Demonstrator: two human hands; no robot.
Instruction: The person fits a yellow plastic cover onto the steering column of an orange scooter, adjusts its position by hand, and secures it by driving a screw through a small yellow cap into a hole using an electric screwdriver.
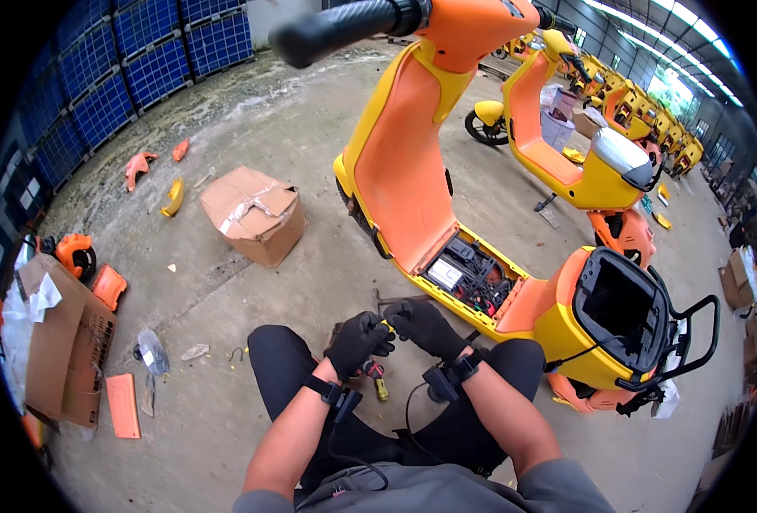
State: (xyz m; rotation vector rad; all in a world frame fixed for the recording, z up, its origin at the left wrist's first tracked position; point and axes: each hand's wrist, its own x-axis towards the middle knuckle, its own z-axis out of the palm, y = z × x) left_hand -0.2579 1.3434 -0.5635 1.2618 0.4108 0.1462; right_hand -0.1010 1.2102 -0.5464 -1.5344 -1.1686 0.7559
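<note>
Both my hands wear black gloves and meet above my knees, beside an orange and yellow electric scooter [413, 162]. My left hand [357, 344] is closed, its fingertips brought up to those of my right hand [427, 328], also closed. Between them shows a small yellow piece [388, 326], too small to name. Just beyond my hands, the scooter's floor compartment [473, 278] lies uncovered, with black wiring and a module with a pale label inside. Below my left hand is a red and yellow hand tool [378, 381], partly hidden.
A closed cardboard box [254, 214] stands to the left of the scooter. Farther left are an opened carton [66, 350], an orange panel [123, 406] and a plastic bag [152, 352]. Another scooter [558, 145] stands behind at right. The scooter's seat bucket [620, 299] is open.
</note>
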